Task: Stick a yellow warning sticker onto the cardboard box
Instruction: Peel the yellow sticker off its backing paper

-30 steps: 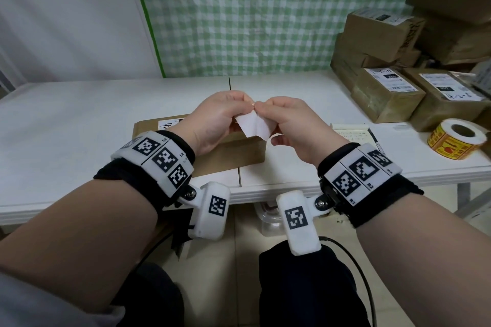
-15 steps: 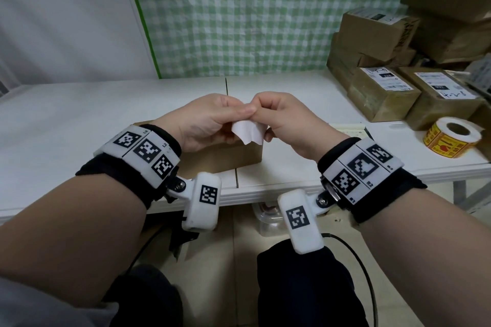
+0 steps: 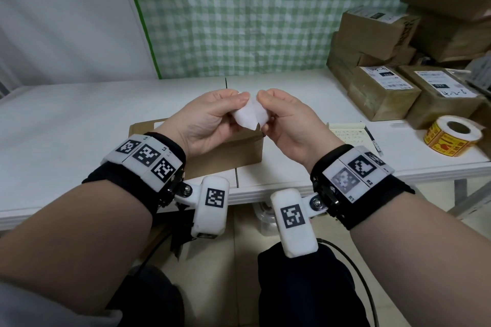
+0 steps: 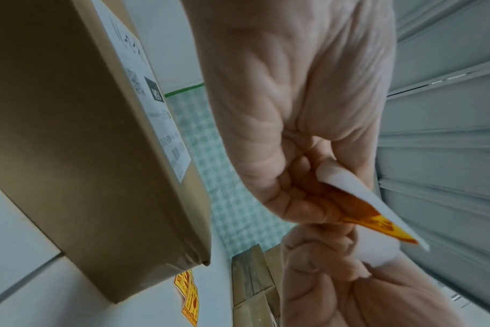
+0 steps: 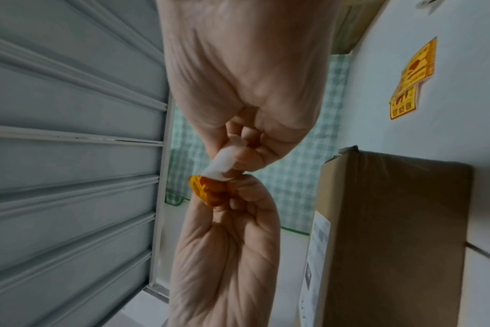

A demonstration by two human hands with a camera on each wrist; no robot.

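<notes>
Both hands are raised just above the near edge of the white table (image 3: 66, 125), working one small piece of paper. The left hand (image 3: 204, 122) pinches the yellow warning sticker (image 4: 378, 223) between thumb and curled fingers; the right hand (image 3: 289, 125) pinches the white backing (image 5: 220, 166) the same way. The two grips meet at about 12 o'clock from the wrists, fingertips nearly touching. From the head view only the white side shows, so how far the peel has got is hard to say; the wrist views suggest it is only partly open.

The cardboard box (image 3: 225, 151) lies flat on the table directly below the hands, its brown top partly covered by a printed label (image 4: 157, 106). The sticker roll (image 3: 451, 135) sits well apart at 3 o'clock.

To do this step well, I'd judge the person should draw the backing away slowly at a low angle, holding the sticker only by one corner so the glue stays clean and the sheet doesn't curl onto itself. Then lay it on bare cardboard, clear of the label.
</notes>
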